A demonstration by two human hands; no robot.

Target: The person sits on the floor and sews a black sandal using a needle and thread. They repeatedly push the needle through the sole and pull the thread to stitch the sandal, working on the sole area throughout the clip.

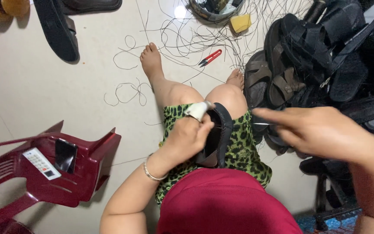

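Looking down, I see my left hand (pixel 186 138) with its fingers closed around a black rubber sandal (pixel 218 134) that rests on my lap, on the green spotted cloth (pixel 243 145). A white wrap (pixel 197 110) covers one finger of that hand. My right hand (pixel 321 130) is just beside the sandal, and its fingers pinch a thin metal needle (pixel 261 124). Past those fingers sits a big pile of black sandals (pixel 325 56) on the floor. Farther ahead lie red thread snips (pixel 210 58) among loose black threads (pixel 182 39). Beside my left fingers is a dark red plastic chair (pixel 48 169).
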